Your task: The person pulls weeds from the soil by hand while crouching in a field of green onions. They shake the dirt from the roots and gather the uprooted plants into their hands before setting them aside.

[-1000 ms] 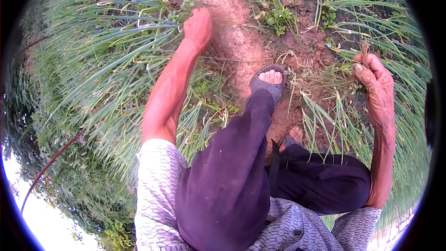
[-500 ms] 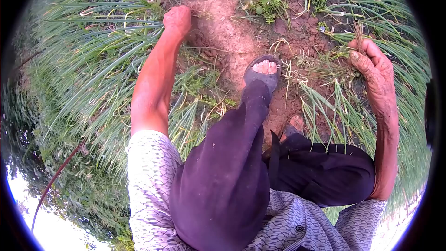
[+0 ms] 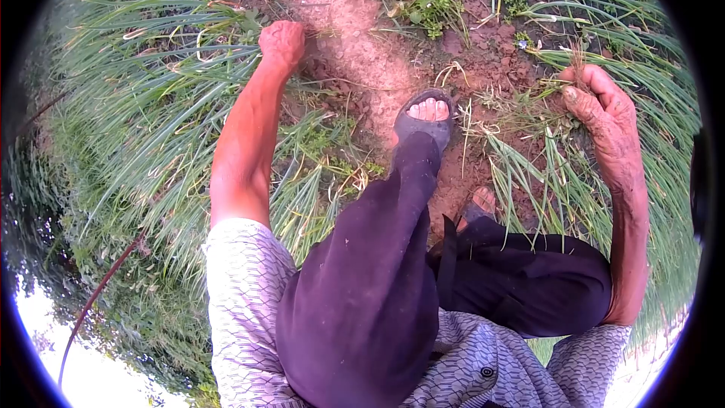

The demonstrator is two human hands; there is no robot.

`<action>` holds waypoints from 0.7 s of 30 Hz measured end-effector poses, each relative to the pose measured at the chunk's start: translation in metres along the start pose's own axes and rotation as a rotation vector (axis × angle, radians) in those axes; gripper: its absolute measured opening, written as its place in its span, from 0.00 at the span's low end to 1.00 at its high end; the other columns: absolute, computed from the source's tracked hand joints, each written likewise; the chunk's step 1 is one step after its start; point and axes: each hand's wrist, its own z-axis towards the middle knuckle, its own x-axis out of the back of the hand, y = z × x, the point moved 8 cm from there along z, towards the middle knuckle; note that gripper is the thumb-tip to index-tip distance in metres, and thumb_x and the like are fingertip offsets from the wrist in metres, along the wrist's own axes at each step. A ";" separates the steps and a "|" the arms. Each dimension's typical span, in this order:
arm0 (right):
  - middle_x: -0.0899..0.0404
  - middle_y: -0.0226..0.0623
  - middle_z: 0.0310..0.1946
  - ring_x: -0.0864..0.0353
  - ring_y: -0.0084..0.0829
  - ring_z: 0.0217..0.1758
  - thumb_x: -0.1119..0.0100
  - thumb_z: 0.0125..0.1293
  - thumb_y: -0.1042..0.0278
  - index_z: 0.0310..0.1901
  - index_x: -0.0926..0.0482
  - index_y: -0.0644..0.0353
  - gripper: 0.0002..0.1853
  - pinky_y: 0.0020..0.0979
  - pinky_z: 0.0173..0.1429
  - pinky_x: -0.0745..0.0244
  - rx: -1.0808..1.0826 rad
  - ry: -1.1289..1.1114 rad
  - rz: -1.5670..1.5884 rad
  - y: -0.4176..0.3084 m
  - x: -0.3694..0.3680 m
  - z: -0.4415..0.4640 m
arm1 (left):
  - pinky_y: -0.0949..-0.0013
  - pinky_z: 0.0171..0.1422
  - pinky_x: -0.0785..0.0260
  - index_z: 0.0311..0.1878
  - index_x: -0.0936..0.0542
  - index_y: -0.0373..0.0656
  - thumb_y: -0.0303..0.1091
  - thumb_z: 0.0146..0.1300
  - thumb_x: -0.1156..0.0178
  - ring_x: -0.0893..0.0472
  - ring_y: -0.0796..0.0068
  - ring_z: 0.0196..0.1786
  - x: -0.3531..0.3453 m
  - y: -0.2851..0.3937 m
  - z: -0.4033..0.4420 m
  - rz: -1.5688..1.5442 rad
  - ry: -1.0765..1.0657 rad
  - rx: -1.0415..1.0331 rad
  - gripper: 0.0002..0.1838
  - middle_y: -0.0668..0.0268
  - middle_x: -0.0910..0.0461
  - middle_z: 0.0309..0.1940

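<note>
My left hand (image 3: 282, 45) is closed in a fist, low at the edge of the left row of onion plants (image 3: 166, 60). Its fingers curl away from view, so whatever they grip is hidden. Pinched between the thumb and fingers of my right hand (image 3: 608, 109) is a small bunch of pulled weeds (image 3: 563, 109), with brown root-like strands sticking up past the fingertips. That hand hovers beside the right-hand onion plants (image 3: 596, 11), above thin green stems and the soil.
A bare soil path (image 3: 332, 0) runs between the rows. My sandalled foot (image 3: 425, 115) stands on it, my other foot (image 3: 481, 202) further back. A leafy weed (image 3: 434, 13) grows at the top. Bent onion leaves (image 3: 521, 170) lie near my right knee. A dark thin hose or stick (image 3: 98, 287) curves at lower left.
My left hand has moved slightly down and to the left, still closed. My right hand keeps the weeds and has barely shifted.
</note>
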 end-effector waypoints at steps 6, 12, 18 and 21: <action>0.28 0.21 0.34 0.33 0.15 0.37 0.41 0.62 0.65 0.47 0.24 0.64 0.14 0.20 0.46 0.36 0.022 0.018 0.048 0.002 -0.002 0.001 | 0.51 0.47 0.26 0.36 0.19 0.34 0.36 0.57 0.50 0.18 0.47 0.42 0.060 -0.033 -0.015 -0.239 -0.035 0.164 0.16 0.44 0.19 0.36; 0.28 0.21 0.34 0.32 0.15 0.38 0.41 0.62 0.65 0.46 0.23 0.65 0.14 0.20 0.45 0.35 0.050 -0.014 -0.013 -0.017 -0.012 -0.001 | 0.54 0.46 0.25 0.34 0.19 0.34 0.32 0.53 0.47 0.17 0.49 0.41 0.054 -0.009 -0.020 -0.246 -0.107 0.023 0.12 0.45 0.19 0.34; 0.27 0.22 0.35 0.31 0.15 0.38 0.40 0.62 0.64 0.45 0.24 0.64 0.14 0.20 0.45 0.35 0.013 -0.024 0.086 0.001 -0.005 0.000 | 0.54 0.40 0.23 0.39 0.28 0.35 0.29 0.55 0.45 0.16 0.51 0.36 -0.017 0.006 -0.037 -0.099 0.077 0.088 0.11 0.44 0.20 0.32; 0.28 0.23 0.35 0.32 0.16 0.38 0.41 0.62 0.64 0.45 0.23 0.64 0.14 0.21 0.45 0.35 0.010 -0.018 0.073 -0.002 -0.007 -0.001 | 0.54 0.39 0.23 0.39 0.27 0.35 0.27 0.56 0.47 0.16 0.50 0.33 -0.017 0.003 -0.036 -0.090 0.124 0.112 0.08 0.47 0.18 0.29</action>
